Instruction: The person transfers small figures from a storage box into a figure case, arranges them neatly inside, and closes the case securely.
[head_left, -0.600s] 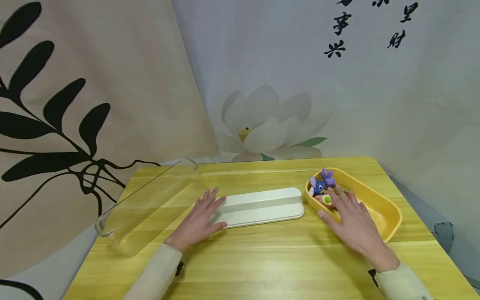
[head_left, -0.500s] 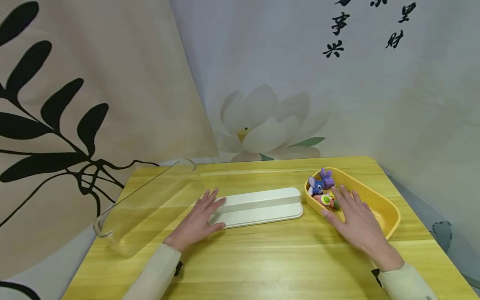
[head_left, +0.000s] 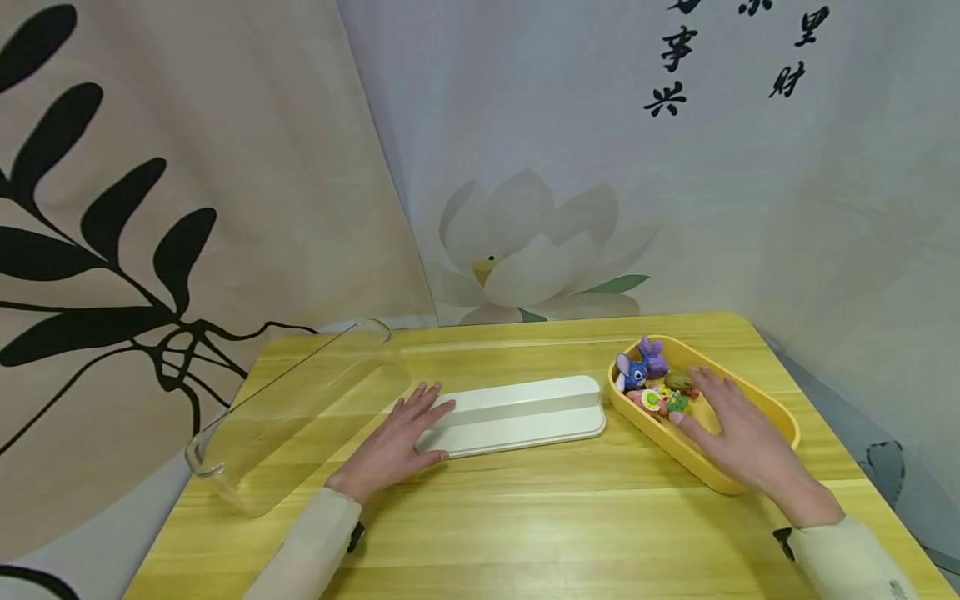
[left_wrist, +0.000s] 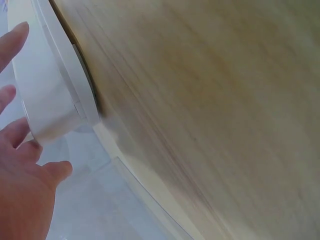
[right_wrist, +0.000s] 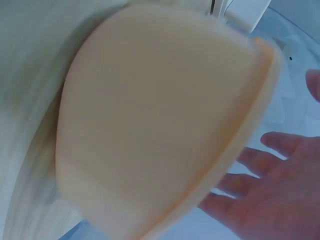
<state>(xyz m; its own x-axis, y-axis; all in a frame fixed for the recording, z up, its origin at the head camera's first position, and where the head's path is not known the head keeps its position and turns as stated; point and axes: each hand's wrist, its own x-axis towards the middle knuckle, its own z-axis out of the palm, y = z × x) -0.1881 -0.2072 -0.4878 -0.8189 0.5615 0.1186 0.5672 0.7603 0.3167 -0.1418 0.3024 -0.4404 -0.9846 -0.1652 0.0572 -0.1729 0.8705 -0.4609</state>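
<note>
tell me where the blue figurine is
On the right of the head view, the blue figurine sits in the yellow tray, at its left end, beside the purple figurine.

Blue and purple toy figures (head_left: 634, 373) offset a rounded yellow plastic tray (head_left: 774, 417); grain streaks a yellow wooden tabletop (head_left: 555, 525).

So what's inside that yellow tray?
Small figures bunched at one end, including a blue figure, purple figure and green figure. The right hand covers part of the tray, so what's beneath can't be seen.
</note>
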